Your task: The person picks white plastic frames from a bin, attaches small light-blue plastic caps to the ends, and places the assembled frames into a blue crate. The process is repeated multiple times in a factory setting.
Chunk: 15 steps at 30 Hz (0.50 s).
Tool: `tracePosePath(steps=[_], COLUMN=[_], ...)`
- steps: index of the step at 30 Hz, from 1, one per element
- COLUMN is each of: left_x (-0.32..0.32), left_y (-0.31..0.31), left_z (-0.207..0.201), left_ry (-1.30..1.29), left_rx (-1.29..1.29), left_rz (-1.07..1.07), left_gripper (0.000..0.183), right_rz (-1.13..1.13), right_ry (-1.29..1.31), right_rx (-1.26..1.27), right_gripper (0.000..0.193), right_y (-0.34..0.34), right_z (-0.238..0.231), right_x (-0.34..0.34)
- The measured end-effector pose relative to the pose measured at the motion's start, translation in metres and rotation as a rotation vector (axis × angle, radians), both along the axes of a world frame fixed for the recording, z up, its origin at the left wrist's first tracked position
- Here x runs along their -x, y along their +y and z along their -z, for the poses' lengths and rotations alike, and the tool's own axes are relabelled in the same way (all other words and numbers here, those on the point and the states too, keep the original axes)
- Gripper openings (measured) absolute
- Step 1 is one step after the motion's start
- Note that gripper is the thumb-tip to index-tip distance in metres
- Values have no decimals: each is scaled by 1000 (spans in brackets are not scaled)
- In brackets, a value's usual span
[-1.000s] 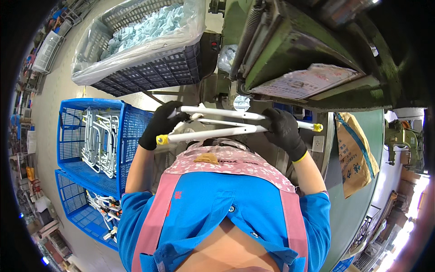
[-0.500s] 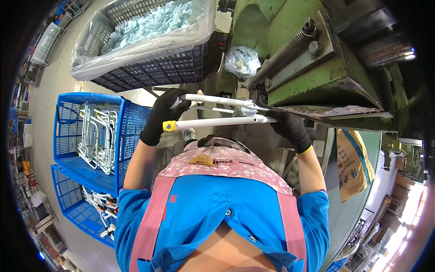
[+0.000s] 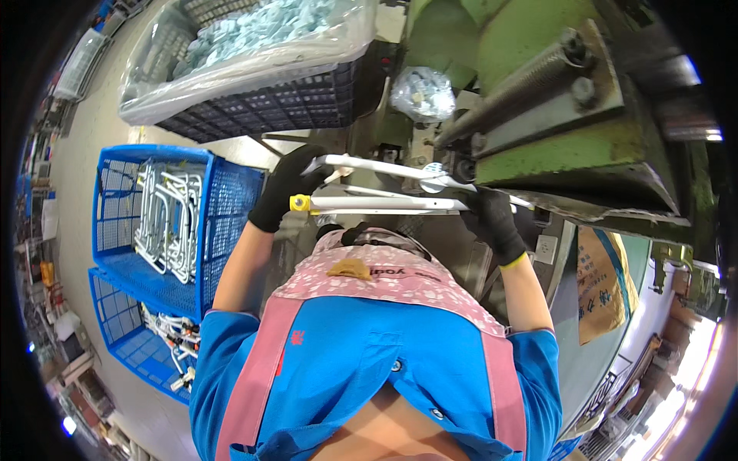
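Observation:
Between my two black-gloved hands a white tube frame (image 3: pixel 377 203) lies crosswise in front of my apron, its bars close together. My left hand (image 3: pixel 288 188) is closed round its left end, above a yellow end piece (image 3: pixel 300 203). Toward the right end my right hand (image 3: pixel 492 221) grips the bars, with fingers wrapped and partly hidden. A round pale plastic piece (image 3: pixel 434 177) sits on the upper bar, just left of my right hand. Close beyond that hand stands a green machine (image 3: pixel 569 165) with a large spring-loaded rod (image 3: pixel 523 88).
A black crate (image 3: pixel 261 107) lined with clear plastic holds many pale blue-green pieces (image 3: pixel 261 31). At the left, stacked blue baskets (image 3: pixel 234 223) hold white bent-tube frames (image 3: pixel 169 219). A clear bag of small parts (image 3: pixel 423 94) rests by the machine. A brown sack (image 3: pixel 603 284) lies at the right.
The tube frame and both hands have shifted slightly right in the picture. The round pale piece now shows more face-on. My grip stays on both ends; the whole view has shifted a little.

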<state>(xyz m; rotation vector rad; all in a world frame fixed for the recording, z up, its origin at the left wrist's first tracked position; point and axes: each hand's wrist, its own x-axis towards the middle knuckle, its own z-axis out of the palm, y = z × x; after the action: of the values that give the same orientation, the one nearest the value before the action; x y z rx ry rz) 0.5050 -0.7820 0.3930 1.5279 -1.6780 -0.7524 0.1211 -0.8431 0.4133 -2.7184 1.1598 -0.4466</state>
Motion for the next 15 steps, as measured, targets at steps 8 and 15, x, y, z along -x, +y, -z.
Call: tracePosePath(steps=[8,15], left_x=[-8,-4], left_y=[-6,1], left_z=[10,15], left_ry=[338,282], left_rx=[-223,-201], left_rz=[84,-16], left_gripper=[28,19], right_rz=[41,52], right_ry=[26,-123], right_rx=[-2,-35], right_gripper=[32,29], right_y=[53,35], right_z=[-68,-81], right_x=[-23,-23])
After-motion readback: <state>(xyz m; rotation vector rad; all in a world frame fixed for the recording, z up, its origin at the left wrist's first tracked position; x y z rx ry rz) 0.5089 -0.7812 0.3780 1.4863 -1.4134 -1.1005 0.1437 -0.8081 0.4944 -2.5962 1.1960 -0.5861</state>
